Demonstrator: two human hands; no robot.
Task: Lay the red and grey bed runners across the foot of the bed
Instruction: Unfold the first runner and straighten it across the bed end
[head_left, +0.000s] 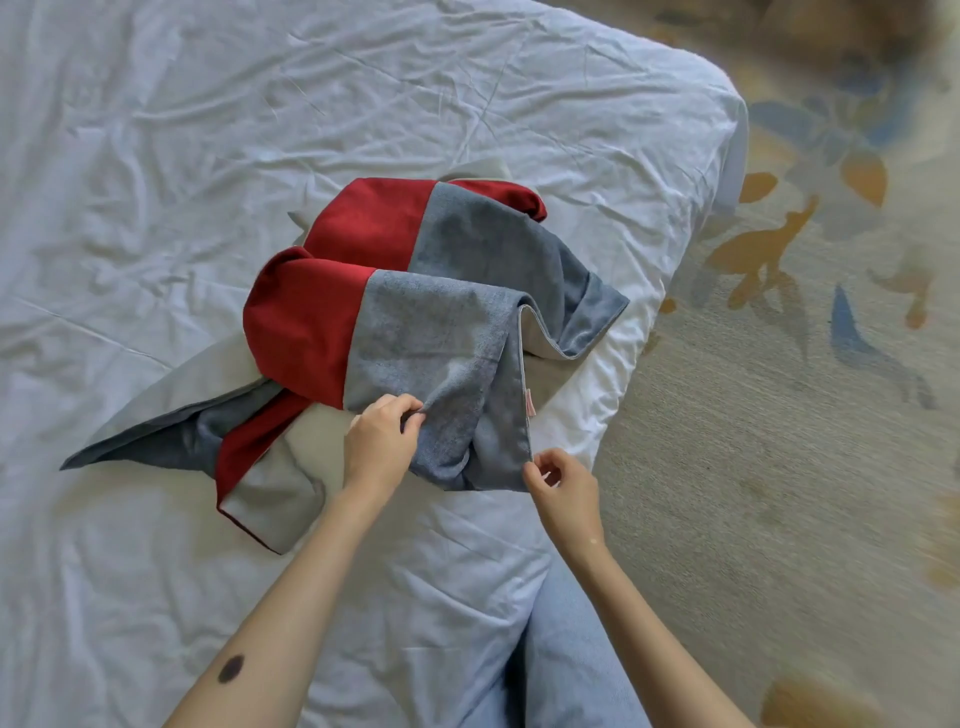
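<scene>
Red and grey bed runners lie bunched near the corner of a white bed. The left hand pinches a grey fold; the right hand fingers nip its edge. Patterned carpet lies beyond.

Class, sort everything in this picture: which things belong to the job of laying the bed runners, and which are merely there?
Part of the job:
bed runners, bunched in a heap
bed, white wrinkled cover
left hand, pinching grey cloth
right hand, at the runner's edge

Merely there:
patterned carpet
</scene>
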